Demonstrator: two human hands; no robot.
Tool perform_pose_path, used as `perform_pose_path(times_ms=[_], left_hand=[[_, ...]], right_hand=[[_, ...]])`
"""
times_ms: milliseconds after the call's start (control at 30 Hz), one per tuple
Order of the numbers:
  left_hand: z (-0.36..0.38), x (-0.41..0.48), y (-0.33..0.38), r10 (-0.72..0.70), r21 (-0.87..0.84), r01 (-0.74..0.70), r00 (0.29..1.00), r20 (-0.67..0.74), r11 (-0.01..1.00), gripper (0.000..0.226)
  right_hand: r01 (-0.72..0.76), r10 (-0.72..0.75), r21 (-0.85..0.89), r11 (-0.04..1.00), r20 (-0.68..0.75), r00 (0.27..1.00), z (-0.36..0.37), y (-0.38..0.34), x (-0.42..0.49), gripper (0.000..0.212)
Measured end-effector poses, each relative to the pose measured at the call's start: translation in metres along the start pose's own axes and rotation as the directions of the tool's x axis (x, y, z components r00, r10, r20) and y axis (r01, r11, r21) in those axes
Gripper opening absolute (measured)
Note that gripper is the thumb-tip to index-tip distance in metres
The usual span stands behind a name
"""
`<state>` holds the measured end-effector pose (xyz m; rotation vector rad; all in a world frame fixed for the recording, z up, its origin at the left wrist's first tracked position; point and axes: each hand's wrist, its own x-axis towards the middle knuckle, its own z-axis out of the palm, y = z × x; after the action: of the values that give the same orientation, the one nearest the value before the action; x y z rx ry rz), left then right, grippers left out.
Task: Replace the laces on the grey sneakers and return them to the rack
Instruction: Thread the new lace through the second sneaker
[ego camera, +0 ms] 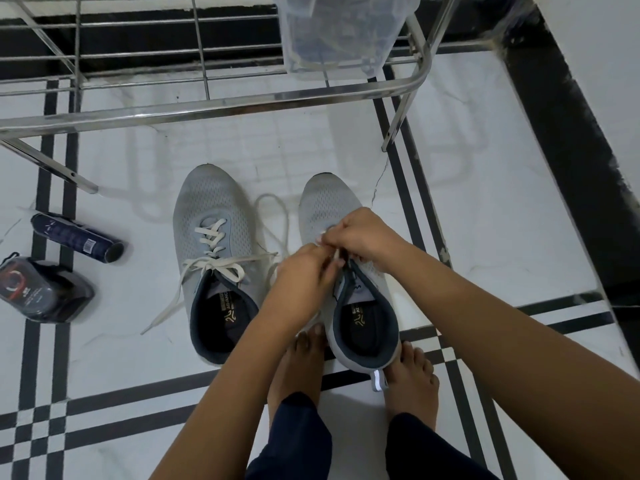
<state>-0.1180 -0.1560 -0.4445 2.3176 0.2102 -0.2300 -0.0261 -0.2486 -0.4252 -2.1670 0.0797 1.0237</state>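
- The white tiled floor, crossed by black stripes, fills the view from the head camera.
- A steel wire rack stands across the top of the view, with a clear plastic container on it at its right end.
- Both grey sneakers stand on the floor in front of the rack, not on it, side by side with toes toward it.
- The left sneaker is laced with a cream lace, whose loose ends trail over the floor.
- The right sneaker has its heel between the person's bare feet.
- The left hand and the right hand meet over the right sneaker's eyelets, close together.
- Each hand has its fingers curled, pinching the white lace of that shoe; a slack loop of it lies on the floor between the two sneakers.
- At the far left, a dark packet with a clear cover lies on the floor.
- Just beyond it lies a dark can on its side, well apart from the sneakers.
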Motion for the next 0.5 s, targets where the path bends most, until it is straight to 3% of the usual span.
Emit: perform_pose_path(times_ms=[100,233,333,400,500], left_hand=[[-0.004,-0.002,0.004,-0.003,-0.115,0.008,0.999,0.039,0.993,0.026],[-0.018,0.02,-0.001,-0.127,-0.184,0.101,0.983,-0.131,0.978,0.019],[-0.024,0.04,-0.003,-0.045,-0.086,0.051,0.997,0.064,0.995,0.03],[-0.026,0.051,-0.002,-0.012,-0.046,0.021,0.982,0.19,0.999,0.027],[-0.026,0.058,-0.006,-0.053,-0.068,0.066,0.983,0.176,0.996,0.016]], right_hand=[[-0.019,0.019,-0.001,1.0,0.005,1.0,-0.004,-0.001,0.001,0.012],[-0.172,0.144,0.245,0.954,0.126,0.982,-0.012,0.009,-0.001,0.012],[-0.213,0.165,0.31,0.926,0.176,0.971,-0.016,0.014,-0.002,0.015],[-0.225,0.173,0.322,0.92,0.184,0.968,-0.02,0.014,-0.003,0.011],[-0.24,0.173,0.361,0.901,0.21,0.962,-0.031,0.017,-0.006,0.008]])
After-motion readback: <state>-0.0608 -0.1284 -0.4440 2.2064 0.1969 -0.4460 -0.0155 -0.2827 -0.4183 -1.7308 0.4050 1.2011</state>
